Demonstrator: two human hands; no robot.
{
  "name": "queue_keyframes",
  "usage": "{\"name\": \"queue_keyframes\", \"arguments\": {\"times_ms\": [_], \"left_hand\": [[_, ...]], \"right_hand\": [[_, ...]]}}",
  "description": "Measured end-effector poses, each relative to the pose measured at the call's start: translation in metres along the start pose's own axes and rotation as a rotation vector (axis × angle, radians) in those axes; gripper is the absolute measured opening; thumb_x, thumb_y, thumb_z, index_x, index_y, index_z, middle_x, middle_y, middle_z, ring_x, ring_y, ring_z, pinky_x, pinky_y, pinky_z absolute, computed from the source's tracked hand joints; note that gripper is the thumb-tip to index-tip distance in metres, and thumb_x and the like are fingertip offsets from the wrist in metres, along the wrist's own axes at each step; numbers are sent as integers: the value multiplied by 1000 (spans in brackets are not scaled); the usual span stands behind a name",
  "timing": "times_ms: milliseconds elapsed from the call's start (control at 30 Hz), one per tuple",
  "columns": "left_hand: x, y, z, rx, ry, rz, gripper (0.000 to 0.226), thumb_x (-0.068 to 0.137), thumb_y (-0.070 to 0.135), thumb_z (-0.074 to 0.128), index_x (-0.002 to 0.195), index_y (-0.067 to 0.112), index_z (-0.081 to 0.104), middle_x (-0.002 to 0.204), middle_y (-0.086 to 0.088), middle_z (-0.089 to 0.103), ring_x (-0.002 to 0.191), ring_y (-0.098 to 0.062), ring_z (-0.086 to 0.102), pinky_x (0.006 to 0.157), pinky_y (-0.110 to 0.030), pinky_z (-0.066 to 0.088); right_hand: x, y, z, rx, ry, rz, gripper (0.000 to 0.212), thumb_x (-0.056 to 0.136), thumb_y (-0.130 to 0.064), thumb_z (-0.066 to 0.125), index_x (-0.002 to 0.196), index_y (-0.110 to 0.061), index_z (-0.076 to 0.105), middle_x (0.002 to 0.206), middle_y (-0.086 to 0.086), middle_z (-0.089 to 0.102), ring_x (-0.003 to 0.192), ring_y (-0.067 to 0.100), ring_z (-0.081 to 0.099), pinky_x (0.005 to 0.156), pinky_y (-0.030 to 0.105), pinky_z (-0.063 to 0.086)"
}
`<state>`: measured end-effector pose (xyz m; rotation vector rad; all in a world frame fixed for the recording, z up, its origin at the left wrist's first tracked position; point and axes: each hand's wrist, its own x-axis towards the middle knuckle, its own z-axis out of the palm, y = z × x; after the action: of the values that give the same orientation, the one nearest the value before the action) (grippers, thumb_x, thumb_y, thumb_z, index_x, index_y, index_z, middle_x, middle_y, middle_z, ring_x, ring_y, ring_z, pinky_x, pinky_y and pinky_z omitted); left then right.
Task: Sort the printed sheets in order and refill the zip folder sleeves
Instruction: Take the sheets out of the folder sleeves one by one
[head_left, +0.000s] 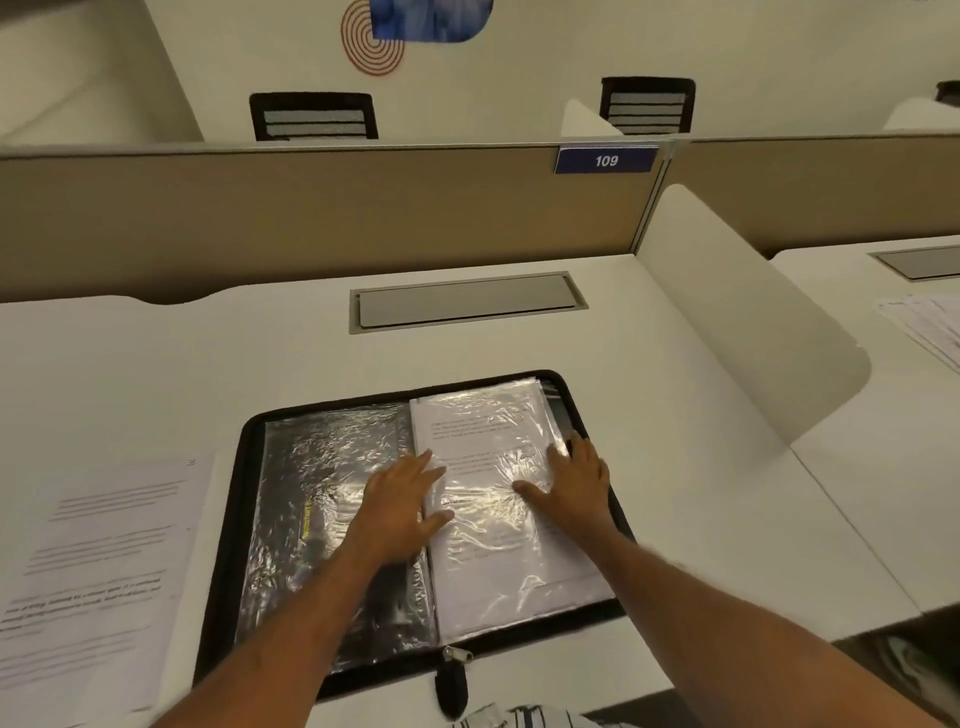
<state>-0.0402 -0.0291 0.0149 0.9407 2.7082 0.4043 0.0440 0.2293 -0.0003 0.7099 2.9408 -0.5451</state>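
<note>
Head view shows the zip folder (228, 545) lying open on the desk (208, 353) before the person, both palms flat with fingers spread, the left hand (400, 506) on its middle fold, the right hand (571, 483) pressing the filled right sleeve (493, 566), loose printed sheets (104, 545) at left, a number plate (605, 160) beyond.

The white desk (675, 338) bears an open black zip folder (228, 545) at its near middle; printed sheets (104, 545) lie flat just beside the folder's left edge; a grey hatch (467, 301) sits flush in the top beyond the folder, apart from it.
</note>
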Motion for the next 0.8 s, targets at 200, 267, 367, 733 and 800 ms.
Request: {"name": "queue_keyframes", "arguments": {"times_ms": [200,267,367,733,800], "left_hand": [[7,2,11,55,-44,50,67,94,62,45,152,35,28,165,8,5,152,-16,2,120,-44,2],[8,3,13,62,-40,66,67,94,62,44,152,35,28,165,8,5,152,-16,3,120,-43,1],[10,3,16,34,-24,79,66,94,61,45,152,34,29,164,8,8,151,-16,6,119,-41,2],[34,-6,6,-71,95,123,80,84,79,22,142,28,43,154,5,35,141,-14,32,112,-34,12],[44,-7,-3,-114,110,105,76,87,77,32,144,27,40,155,4,33,142,-15,30,112,-34,12]], "right_hand": [[10,5,4,157,18,-119,65,82,-57,70,136,-24,58,161,11,26,151,27,15,121,44,12],[12,6,5,239,25,-134,61,80,-50,76,133,-22,61,156,11,37,147,28,26,119,42,18],[17,6,4,338,85,-144,65,79,-44,79,135,-19,58,143,7,52,136,25,42,114,40,29],[78,-14,-29,798,169,101,60,79,-20,81,130,-12,51,115,3,61,101,18,62,82,28,52],[91,-14,-34,768,101,131,56,81,-24,80,128,-12,52,105,2,63,96,18,63,83,29,50]]}}
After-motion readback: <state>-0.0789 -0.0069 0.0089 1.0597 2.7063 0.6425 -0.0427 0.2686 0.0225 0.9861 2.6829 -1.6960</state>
